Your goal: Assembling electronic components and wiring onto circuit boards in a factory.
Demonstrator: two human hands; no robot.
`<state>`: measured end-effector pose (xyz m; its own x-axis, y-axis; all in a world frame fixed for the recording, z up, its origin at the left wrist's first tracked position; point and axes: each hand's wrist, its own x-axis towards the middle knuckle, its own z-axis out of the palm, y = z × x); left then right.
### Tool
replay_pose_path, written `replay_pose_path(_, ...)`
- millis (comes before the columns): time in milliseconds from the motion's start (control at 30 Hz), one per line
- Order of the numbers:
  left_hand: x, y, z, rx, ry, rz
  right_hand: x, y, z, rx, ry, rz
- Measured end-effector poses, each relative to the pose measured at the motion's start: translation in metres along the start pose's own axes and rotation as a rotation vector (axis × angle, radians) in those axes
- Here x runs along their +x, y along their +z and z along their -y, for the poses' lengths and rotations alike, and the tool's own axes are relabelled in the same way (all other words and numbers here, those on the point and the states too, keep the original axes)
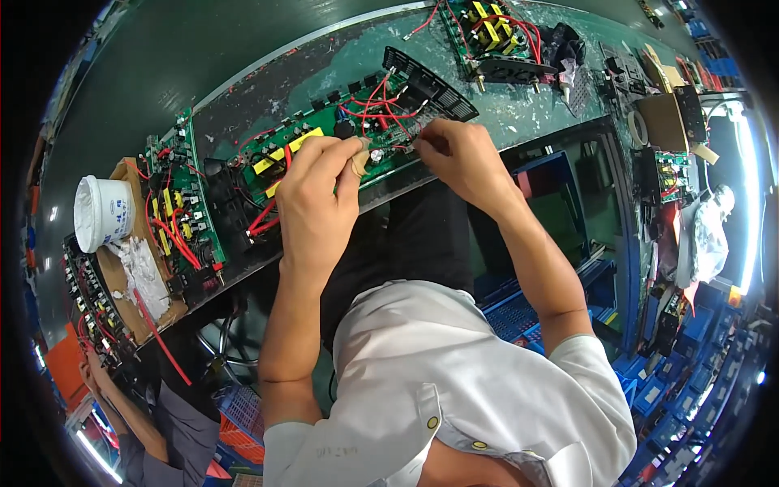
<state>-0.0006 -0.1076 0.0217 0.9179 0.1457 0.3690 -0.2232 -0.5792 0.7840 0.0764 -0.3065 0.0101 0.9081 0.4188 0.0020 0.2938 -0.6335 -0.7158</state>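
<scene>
A long green circuit board (318,114) lies across the bench before me, with yellow-wrapped transformers (290,151), red wires (376,103) and a black slotted end panel (430,84) at its right end. Over the middle of the board my left hand (315,191) is closed in a pinch, a tan wrap on a fingertip; what it pinches is hidden. My right hand (464,162) pinches beside the board's near right edge, where a thin wire (398,147) runs up to its fingertips. The two hands are a short distance apart.
At left stand another board (180,207), a white tub (104,213) and a cardboard box (130,174). A further board (491,36) lies at the far right of the bench. Another person's hand (96,373) is at lower left. Blue bins (690,333) fill the right side.
</scene>
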Motion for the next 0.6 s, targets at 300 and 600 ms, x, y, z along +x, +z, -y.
replay_pose_path(300,-0.003,-0.001,0.002,-0.008,-0.006,0.008,0.005,0.004,0.013,-0.175,-0.009,0.032)
replay_pose_path(600,0.001,0.0,-0.003,-0.018,0.004,0.014,0.005,0.019,0.009,-0.41,-0.065,0.006)
